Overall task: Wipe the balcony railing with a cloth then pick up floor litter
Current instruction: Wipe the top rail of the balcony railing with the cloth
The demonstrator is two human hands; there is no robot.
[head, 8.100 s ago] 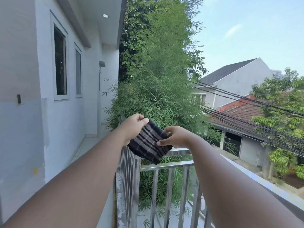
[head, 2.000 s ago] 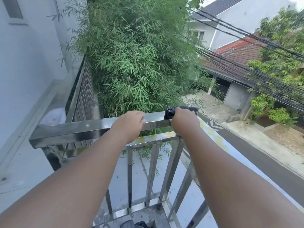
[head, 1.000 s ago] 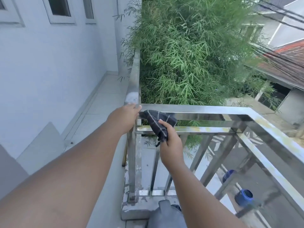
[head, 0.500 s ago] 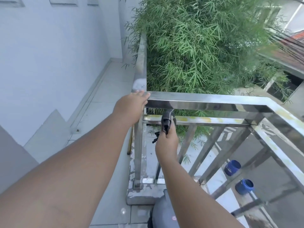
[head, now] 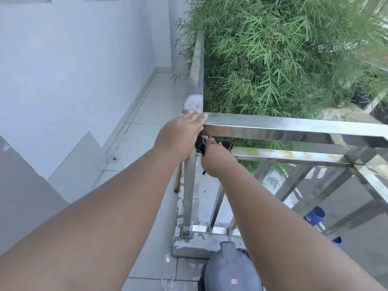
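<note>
A steel balcony railing (head: 294,128) runs right from a corner post (head: 190,185), with a yellow-stained lower rail (head: 294,155) beneath the top bar. My left hand (head: 180,137) lies over the corner of the top rail, fingers wrapped on it. My right hand (head: 216,158) grips a dark striped cloth (head: 227,144) bunched against the left end of the lower rail, just under the left hand. Most of the cloth is hidden by both hands. A small brown speck of litter (head: 114,158) lies on the tiled floor (head: 151,114) near the wall.
A white wall (head: 73,59) bounds the narrow balcony on the left. Bamboo foliage (head: 283,49) crowds the railing's far side. A yellow stick (head: 178,177) leans by the post. A grey rounded object (head: 231,269) sits below at the post's base. Blue containers (head: 315,215) stand on the ground outside.
My right hand has moved the cloth up and left along the lower rail into the corner under my left hand. The view has tilted slightly downward.
</note>
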